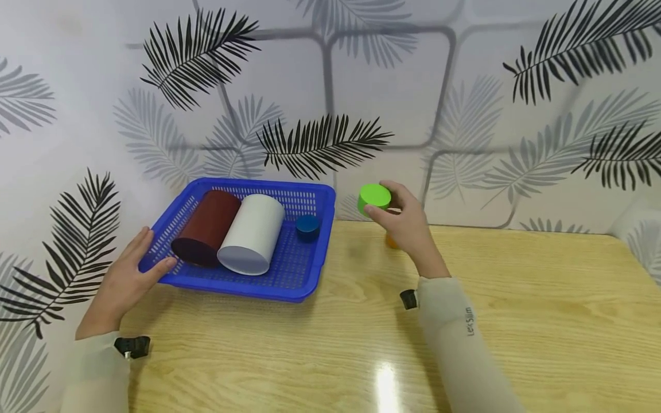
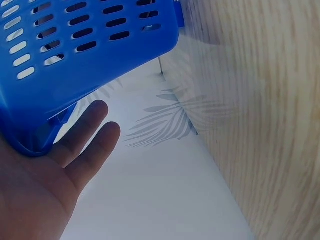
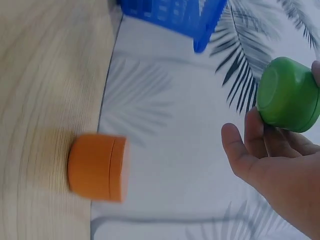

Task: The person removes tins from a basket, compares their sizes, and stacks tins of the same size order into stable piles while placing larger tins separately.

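From the head view, a green cup (image 1: 374, 198) is held in the right hand (image 1: 405, 226), lifted clear of the wooden table (image 1: 516, 321) just right of the blue basket (image 1: 310, 275); it is pinched between thumb and curled fingers at its sides, so that its flat face is left uncovered. Part of an orange piece (image 1: 391, 242) is seen under that hand, mostly hidden by it. The left hand (image 1: 126, 275) is laid against the near left corner of the basket with straight fingers, apparently to steady it, since that corner overhangs the table edge. Inside the basket a dark red cylinder (image 1: 206, 226) and a white cylinder (image 1: 253, 232) are laid on their sides, touching, and a small blue cap (image 1: 307, 227) stands beside them. In the left wrist view, the basket's corner (image 2: 75, 60) is pressed by the palm (image 2: 30, 195), and the fingers (image 2: 82, 130) are seen stretched out, nothing being gripped. In the right wrist view, the green cup (image 3: 289, 95) is held at the fingertips (image 3: 252, 130), while the orange piece (image 3: 96, 167), somewhat blurred, rests on the table near its far edge, well apart from the hand; whether it is one part or two stacked cannot be told.
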{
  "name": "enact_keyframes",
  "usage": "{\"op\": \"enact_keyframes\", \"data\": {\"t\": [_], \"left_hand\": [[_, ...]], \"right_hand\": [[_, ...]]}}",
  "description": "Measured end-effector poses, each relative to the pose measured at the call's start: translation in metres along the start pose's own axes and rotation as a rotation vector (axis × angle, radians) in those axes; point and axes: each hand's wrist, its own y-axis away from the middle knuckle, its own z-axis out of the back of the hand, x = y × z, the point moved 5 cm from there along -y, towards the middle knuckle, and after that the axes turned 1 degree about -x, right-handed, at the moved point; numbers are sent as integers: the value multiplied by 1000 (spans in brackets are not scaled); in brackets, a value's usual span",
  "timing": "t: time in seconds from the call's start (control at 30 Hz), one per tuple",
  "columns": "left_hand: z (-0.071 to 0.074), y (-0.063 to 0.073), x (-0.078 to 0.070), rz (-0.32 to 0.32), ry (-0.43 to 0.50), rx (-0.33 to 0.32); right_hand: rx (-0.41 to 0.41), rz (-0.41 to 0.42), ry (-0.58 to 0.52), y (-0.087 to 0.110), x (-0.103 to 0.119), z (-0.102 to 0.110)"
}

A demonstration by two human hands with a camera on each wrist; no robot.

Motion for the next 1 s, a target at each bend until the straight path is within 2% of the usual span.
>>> {"op": "enact_keyframes", "data": {"t": [0.17, 0.37, 0.63, 1.0], "left_hand": [[0, -1, 0, 6, 10, -2], [-1, -1, 2, -4, 14, -9], [-1, -2, 2, -1, -1, -3], [-1, -3, 1, 7, -13, 12]], "right_hand": [[3, -91, 78, -2, -14, 24], [36, -150, 76, 0, -27, 37], [68, -226, 190, 2, -46, 42], [89, -290, 257, 4, -65, 44]]}}
